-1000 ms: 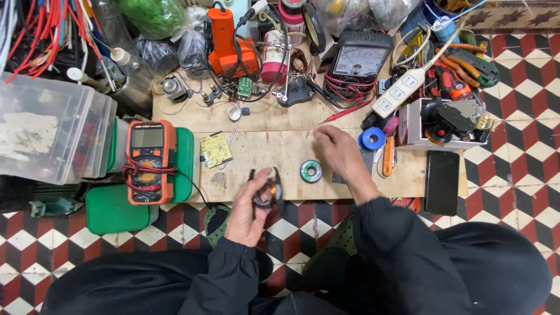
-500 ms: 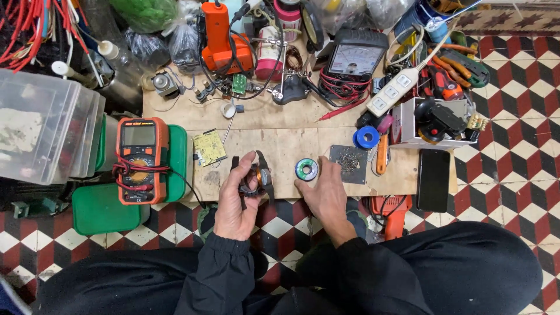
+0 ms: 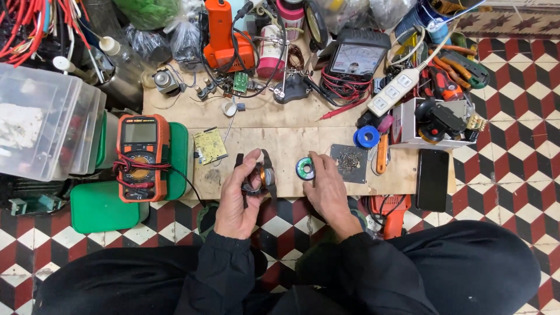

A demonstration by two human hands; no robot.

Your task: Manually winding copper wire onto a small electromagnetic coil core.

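Head view: left hand (image 3: 236,195) curling closed around small strapped device (image 3: 259,175) at near desk (image 3: 280,149) edge. Right hand (image 3: 326,186) resting half-curled, holding nothing, fingertips touching green solder spool (image 3: 305,168). Risk: device slipping off edge onto floor.

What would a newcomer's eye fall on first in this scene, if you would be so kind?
Probably the two hands at the near edge of the wooden board: the left hand holds a small dark part with an orange coil, and the right hand rests beside a green spool. At the left lies an orange multimeter on green boxes.
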